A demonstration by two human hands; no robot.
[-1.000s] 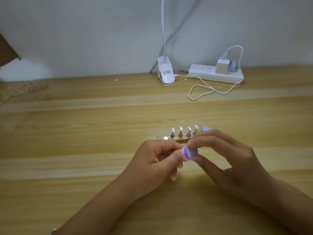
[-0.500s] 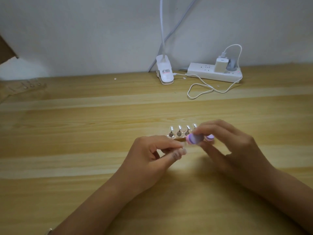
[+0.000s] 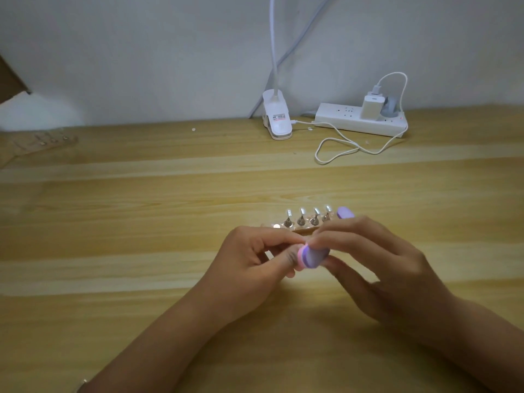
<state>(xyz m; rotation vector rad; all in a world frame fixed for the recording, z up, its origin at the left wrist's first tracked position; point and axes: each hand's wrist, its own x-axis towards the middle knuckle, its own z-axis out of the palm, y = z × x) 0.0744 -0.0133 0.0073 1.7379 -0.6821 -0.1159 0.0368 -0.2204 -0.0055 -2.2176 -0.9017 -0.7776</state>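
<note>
Pale wooden bench (image 3: 113,194) spans the frame; near centre the left hand (image 3: 249,259) pinches the pink-and-purple cap (image 3: 310,258), the right hand (image 3: 382,268) keeping its grip closed on the other end, just below the rack of metal bits (image 3: 306,221).

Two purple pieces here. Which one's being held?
The pink-banded piece, pinched between left hand and right hand. The plain purple piece sits at the rack's right end.

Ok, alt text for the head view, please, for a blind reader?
The left hand and right hand pinch a small pink-and-purple cylinder between them over a wooden table. Behind it stands a row of metal bits beside a purple piece; a clip lamp and power strip sit by the wall.
</note>
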